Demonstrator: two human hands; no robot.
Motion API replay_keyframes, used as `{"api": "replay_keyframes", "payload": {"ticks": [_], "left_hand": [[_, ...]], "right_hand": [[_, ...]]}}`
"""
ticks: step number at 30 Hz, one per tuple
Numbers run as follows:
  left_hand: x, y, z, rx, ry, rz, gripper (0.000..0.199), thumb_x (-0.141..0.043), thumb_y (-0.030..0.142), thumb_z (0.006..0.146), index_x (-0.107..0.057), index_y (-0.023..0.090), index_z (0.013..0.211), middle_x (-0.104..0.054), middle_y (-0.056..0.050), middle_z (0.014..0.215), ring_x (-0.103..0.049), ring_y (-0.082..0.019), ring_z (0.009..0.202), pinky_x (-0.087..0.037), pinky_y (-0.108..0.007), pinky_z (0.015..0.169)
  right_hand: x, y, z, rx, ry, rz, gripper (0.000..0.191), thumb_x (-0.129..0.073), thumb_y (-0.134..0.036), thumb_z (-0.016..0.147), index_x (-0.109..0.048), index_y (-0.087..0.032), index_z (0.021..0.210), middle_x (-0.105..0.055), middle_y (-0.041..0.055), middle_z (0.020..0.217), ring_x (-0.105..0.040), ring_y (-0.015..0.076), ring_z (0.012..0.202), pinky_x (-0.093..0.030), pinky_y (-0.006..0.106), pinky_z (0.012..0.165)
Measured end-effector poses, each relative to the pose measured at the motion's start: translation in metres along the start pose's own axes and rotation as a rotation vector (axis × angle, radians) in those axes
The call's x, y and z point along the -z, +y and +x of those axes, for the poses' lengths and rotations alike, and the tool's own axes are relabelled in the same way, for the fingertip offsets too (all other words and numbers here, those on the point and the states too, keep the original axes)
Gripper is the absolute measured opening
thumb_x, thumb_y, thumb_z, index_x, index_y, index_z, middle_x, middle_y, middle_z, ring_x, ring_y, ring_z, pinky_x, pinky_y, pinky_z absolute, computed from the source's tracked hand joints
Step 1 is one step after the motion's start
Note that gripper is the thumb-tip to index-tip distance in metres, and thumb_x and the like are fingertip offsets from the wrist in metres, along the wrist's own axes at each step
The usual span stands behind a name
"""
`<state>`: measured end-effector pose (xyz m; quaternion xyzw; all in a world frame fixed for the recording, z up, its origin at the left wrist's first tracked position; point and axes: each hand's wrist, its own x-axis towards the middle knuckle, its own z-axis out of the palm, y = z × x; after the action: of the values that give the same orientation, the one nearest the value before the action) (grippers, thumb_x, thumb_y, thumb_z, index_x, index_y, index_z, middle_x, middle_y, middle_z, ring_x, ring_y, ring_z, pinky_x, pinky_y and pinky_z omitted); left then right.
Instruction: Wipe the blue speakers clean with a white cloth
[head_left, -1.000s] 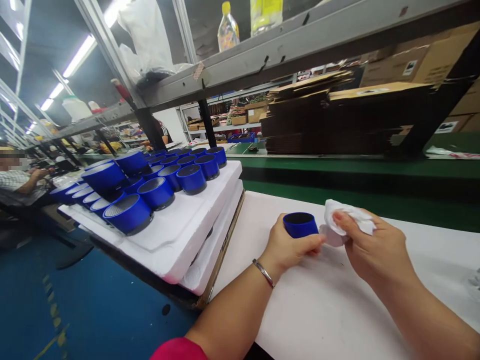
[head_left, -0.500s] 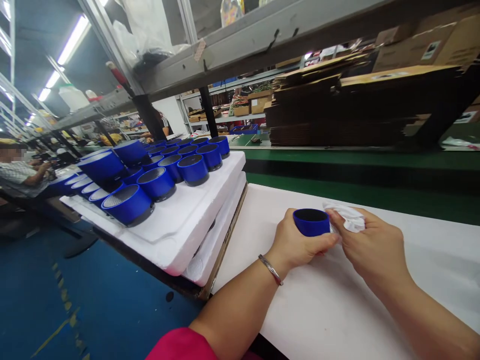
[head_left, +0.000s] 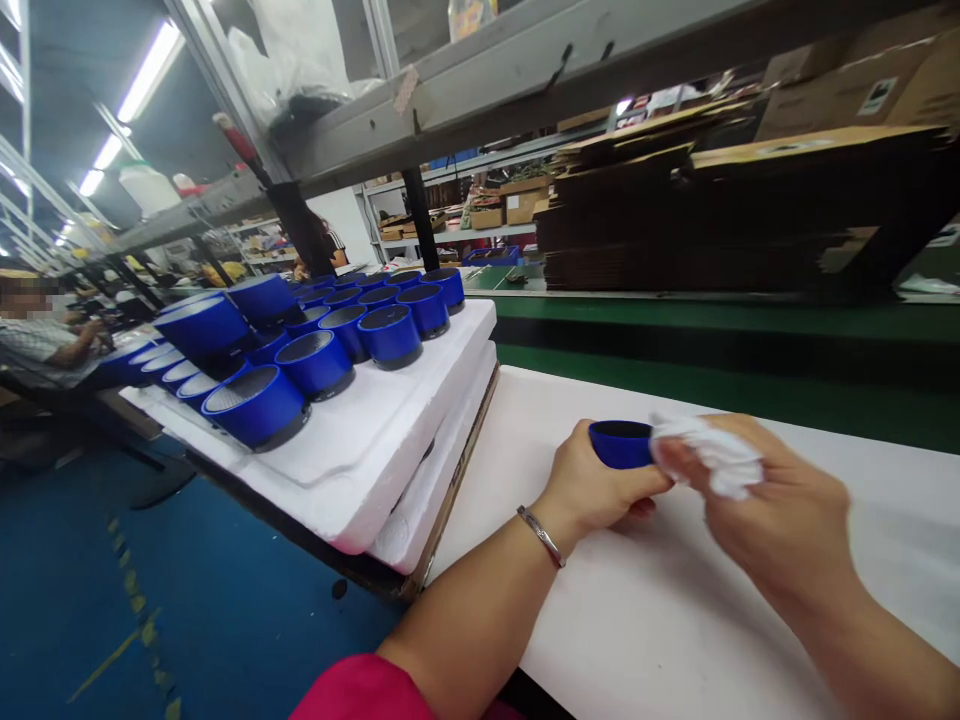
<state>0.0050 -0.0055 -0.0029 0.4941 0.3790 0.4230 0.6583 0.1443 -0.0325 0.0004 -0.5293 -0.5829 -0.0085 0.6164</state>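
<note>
Blue cylinder (head_left: 619,450) held; carton label (head_left: 877,96) (illegible)

The blurred white cloth (head_left: 724,460) hides part of the blue cylinder (head_left: 621,453)

We are in a factory workshop.
We see rows of strip lights (head_left: 150,72) overhead; a long green bench (head_left: 645,378); stacked flat cardboard (head_left: 660,230); matching blue cylinders (head_left: 390,333) crowding a foam tray (head_left: 382,425); a seated worker (head_left: 41,345) at left; yellow marking (head_left: 148,634) on the blue floor (head_left: 247,600).
</note>
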Motion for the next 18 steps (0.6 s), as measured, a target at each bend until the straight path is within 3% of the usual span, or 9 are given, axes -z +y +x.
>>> {"api": "replay_keyframes", "payload": {"ticks": [3,9,14,18], "left_hand": [[0.0022,0.0027,-0.0013,0.027,-0.012,-0.005,0.071,-0.096,0.024,0.050,-0.052,0.016,0.105,-0.062,0.003,0.076,-0.060,-0.012,0.054,-0.054,-0.024,0.047],[-0.0015,0.0021,-0.0035,-0.010,-0.025,0.023,0.063,-0.094,0.026,0.054,-0.054,0.018,0.103,-0.063,0.001,0.085,-0.060,-0.010,0.052,-0.053,-0.023,0.046],[0.0040,0.0003,0.0004,-0.024,0.030,0.101,0.063,-0.092,0.025,0.053,-0.053,0.020,0.102,-0.062,0.002,0.082,-0.060,-0.013,0.055,-0.052,-0.026,0.047],[0.0066,0.0049,-0.0029,-0.169,0.101,0.223,0.056,-0.090,0.031,0.059,-0.054,0.021,0.102,-0.065,-0.001,0.092,-0.062,-0.015,0.072,-0.052,-0.027,0.060]], "right_hand": [[-0.0037,0.0021,0.0013,0.074,-0.030,-0.028,0.030,-0.068,-0.060,0.081,-0.075,-0.030,0.083,-0.070,-0.0001,0.089,-0.065,0.0248,0.080,-0.049,0.037,0.069],[0.0038,0.0060,0.0069,-0.050,0.042,-0.046,0.033,-0.070,-0.058,0.082,-0.072,-0.025,0.081,-0.069,0.0013,0.072,-0.063,0.0251,0.060,-0.041,0.035,0.050],[-0.0003,0.0022,0.0020,-0.010,-0.009,-0.043,0.036,-0.068,-0.063,0.076,-0.074,-0.027,0.080,-0.071,0.0029,0.087,-0.066,0.0281,0.080,-0.050,0.039,0.068],[0.0020,0.0084,0.0070,-0.127,-0.024,-0.057,0.035,-0.071,-0.060,0.075,-0.073,-0.026,0.075,-0.069,0.0029,0.071,-0.063,0.0277,0.060,-0.042,0.036,0.051]]}}
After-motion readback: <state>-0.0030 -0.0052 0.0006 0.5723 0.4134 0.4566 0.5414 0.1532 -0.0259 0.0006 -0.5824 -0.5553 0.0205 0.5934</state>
